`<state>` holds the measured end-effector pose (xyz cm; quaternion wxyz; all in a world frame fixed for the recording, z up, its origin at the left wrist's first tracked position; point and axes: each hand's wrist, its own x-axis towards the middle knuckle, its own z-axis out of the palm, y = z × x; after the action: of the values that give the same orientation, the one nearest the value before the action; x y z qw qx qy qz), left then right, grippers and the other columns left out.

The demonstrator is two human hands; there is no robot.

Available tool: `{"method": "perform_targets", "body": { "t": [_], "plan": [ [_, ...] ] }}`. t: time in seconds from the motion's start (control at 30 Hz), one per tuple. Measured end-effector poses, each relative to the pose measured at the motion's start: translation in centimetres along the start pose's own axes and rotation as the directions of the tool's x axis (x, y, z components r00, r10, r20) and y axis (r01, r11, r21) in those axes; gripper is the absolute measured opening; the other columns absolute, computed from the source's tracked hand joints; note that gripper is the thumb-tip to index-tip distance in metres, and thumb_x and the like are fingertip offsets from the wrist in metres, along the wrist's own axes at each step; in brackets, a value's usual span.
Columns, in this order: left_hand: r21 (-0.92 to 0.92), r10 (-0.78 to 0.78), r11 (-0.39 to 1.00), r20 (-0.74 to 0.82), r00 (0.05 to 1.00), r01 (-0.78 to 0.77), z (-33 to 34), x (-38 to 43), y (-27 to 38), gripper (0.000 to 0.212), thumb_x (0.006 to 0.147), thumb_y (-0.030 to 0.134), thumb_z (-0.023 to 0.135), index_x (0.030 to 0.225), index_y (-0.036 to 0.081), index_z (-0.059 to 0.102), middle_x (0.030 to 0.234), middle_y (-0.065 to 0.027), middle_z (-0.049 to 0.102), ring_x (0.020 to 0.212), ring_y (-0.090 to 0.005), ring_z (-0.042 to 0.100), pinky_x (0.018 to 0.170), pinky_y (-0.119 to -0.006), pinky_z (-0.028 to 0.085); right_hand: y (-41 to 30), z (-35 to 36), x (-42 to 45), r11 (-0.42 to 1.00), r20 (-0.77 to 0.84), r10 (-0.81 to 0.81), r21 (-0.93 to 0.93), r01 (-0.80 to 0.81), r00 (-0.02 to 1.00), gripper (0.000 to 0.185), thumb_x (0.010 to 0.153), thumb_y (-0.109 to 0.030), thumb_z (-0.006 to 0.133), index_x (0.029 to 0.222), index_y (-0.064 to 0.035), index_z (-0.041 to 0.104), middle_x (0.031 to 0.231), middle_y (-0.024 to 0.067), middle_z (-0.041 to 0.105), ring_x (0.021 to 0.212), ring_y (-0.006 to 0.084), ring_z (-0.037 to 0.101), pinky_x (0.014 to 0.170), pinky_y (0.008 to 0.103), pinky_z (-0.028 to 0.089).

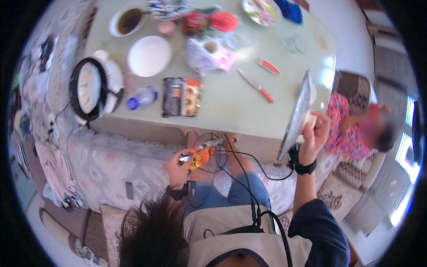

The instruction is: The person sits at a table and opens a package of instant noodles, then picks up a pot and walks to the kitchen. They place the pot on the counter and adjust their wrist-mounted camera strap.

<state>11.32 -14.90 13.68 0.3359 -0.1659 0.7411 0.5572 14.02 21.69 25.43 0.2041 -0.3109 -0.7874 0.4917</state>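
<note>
My left hand (178,170) grips a crumpled orange and yellow food wrapper (201,158) above my lap, its print blurred. On the right, my right hand (313,137) holds a thin, flat lid (295,116) by a pale knob-like part. The lid is tilted almost edge-on at the table's near right corner, so its face is mostly hidden. Left of it on the glass-topped table (227,110) lies a red-handled knife (256,86), with a red blade sheath (269,66) apart from it. A dark and tan food packet (181,97) lies near the front edge.
A blue-capped bottle (142,97), a white disc (150,56) and a black-rimmed electric pot (104,88) stand left. Farther back are a bowl of dark liquid (128,21), a glass (295,43) and a food plate (247,6). Black cables (248,180) cross my lap. A person (348,130) sits right.
</note>
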Motion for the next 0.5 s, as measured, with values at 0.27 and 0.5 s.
{"method": "perform_targets", "body": {
  "t": [0.27,0.5],
  "plan": [
    [-0.301,0.002,0.944,-0.404,0.915,-0.135,-11.4,-2.9,-3.6,0.021,0.087,0.011,0.076,0.102,-0.003,0.071,0.086,-0.0067,0.073,0.079,-0.0075,0.064,0.072,-0.026,0.052,-25.4,32.4,4.9,0.895,0.593,-0.444,0.261,0.362,0.672,0.042,0.090,-0.030,0.072,0.119,-0.0047,0.055,0.083,0.0050,0.068,0.072,0.0114,0.063,0.063,0.0251,0.049],
    [-0.447,-0.183,0.889,-0.547,0.817,-0.101,-15.7,-4.2,-6.4,0.021,0.086,0.011,0.077,0.100,-0.003,0.071,0.085,-0.0075,0.072,0.077,-0.0088,0.063,0.071,-0.026,0.051,-23.5,57.1,2.8,0.411,0.813,-0.554,0.078,0.908,0.180,0.037,0.087,-0.033,0.070,0.113,-0.0106,0.058,0.072,0.0135,0.067,0.068,0.0327,0.067,0.066,0.0405,0.053]
  ]
}}
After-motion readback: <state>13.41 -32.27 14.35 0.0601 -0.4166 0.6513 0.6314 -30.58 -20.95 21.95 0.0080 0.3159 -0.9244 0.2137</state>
